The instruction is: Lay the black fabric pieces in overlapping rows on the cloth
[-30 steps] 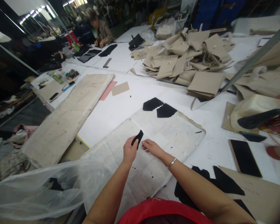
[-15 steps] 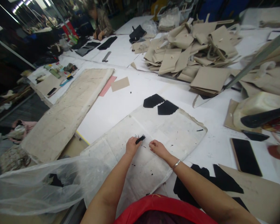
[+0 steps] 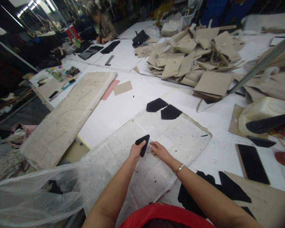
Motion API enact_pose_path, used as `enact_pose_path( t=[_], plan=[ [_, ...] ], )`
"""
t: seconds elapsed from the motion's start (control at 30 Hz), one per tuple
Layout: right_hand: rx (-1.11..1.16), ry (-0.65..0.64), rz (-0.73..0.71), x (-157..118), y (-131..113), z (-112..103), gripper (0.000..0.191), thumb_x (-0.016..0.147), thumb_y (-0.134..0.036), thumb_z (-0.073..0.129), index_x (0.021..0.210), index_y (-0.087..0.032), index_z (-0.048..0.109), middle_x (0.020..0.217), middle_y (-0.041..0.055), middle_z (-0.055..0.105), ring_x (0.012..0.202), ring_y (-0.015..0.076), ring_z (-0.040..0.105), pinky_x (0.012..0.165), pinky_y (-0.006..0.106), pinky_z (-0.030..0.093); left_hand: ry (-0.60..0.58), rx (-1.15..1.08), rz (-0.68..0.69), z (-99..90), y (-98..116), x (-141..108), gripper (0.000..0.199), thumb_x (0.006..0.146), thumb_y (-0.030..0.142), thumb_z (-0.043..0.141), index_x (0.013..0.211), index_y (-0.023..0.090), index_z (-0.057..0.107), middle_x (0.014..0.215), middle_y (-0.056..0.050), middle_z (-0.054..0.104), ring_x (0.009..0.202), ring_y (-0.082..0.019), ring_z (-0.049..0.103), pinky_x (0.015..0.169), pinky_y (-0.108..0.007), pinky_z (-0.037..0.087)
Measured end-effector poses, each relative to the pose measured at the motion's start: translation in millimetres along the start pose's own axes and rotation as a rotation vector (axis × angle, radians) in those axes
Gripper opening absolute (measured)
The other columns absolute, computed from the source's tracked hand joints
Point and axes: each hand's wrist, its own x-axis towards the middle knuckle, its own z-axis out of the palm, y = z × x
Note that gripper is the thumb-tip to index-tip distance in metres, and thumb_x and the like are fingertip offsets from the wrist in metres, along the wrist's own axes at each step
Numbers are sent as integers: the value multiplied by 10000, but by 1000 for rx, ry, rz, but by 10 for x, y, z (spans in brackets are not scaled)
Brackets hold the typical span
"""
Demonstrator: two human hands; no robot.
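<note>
Board (image 3: 187, 136) black-flecked | workshop (image 3: 128, 15) dim | left grip (image 3: 135, 152) clamps black piece (image 3: 143, 150) | right grip (image 3: 160, 151) unclear

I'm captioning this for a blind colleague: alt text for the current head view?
The wearer's left hand holds a black piece over a pale board, the right hand close beside it. Two black pieces with notched edges lie at the board's far edge; beyond is a heap of beige pieces.

"What's left of the beige pile (image 3: 178, 65)?"
"A long board (image 3: 68, 117), a pink sheet (image 3: 110, 91), a small card (image 3: 123, 88) — and, farther back, a person (image 3: 106, 30)."
"Nearer than the pile?"
"A phone (image 3: 252, 163) — with a pale container (image 3: 256, 110) between it and the pile."
</note>
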Motion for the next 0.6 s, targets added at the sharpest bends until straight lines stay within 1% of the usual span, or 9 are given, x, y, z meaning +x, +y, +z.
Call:
enact_pose_path(
  t=[0.1,0.13,0.2,0.23,0.3,0.4,0.47,0.53,0.6],
  plan=[
    [23,-51,-86,37,-130,10,290,753,-455,528,750,-167,493,637,-16,540,591,111,534,547,232,425,-59,-155,-69,128,44,-129,481,605,422,721,932,86,616,815,-87,658,716,-171,611,684,-298,480],
    [14,-46,-103,48,-156,12,284,749,-444,532,695,-171,469,588,-30,516,557,104,517,534,228,414,-65,-172,-76,146,66,-154,486,611,425,716,937,82,609,820,-91,655,712,-168,610,675,-294,482],
    [-13,-16,-110,63,-195,-6,276,747,-422,529,652,-178,440,546,-44,486,521,97,498,511,220,391,-79,-166,-59,134,123,-173,482,619,414,711,959,94,594,843,-83,648,721,-158,605,669,-281,481],
    [-34,-11,-110,65,-214,-31,267,746,-413,529,651,-179,439,547,-46,483,518,96,497,504,217,383,-92,-141,-42,109,157,-172,480,616,398,715,976,109,587,856,-73,644,732,-152,601,668,-273,480],
    [-112,-57,-115,64,-265,-111,254,745,-401,526,648,-180,447,544,-46,484,511,97,491,493,215,363,-127,-52,2,38,223,-157,490,602,364,724,1017,148,578,873,-48,639,747,-146,594,660,-262,477],
    [-336,-139,-156,49,-381,-259,243,756,-384,517,630,-182,469,537,-33,497,504,104,468,497,227,328,-186,118,62,-43,295,-136,439,598,347,721,982,165,609,837,-31,641,739,-148,586,654,-255,471],
    [-512,-105,-217,30,-469,-322,225,769,-372,510,646,-185,492,564,-16,517,528,114,464,517,238,309,-244,139,36,-49,312,-129,378,612,351,706,921,149,629,796,-33,641,723,-153,586,664,-270,473],
    [-661,-30,-271,-3,-546,-326,193,787,-359,503,700,-188,517,637,10,549,578,131,480,546,247,307,-297,84,-38,-18,306,-127,351,614,343,701,889,136,628,770,-34,639,706,-159,590,676,-303,481],
    [-782,30,-284,-49,-603,-278,152,805,-332,495,784,-187,534,750,50,579,647,152,510,582,256,319,-291,41,-80,31,294,-125,326,604,313,702,862,131,620,741,-29,634,672,-156,589,669,-326,488]
  ],
)
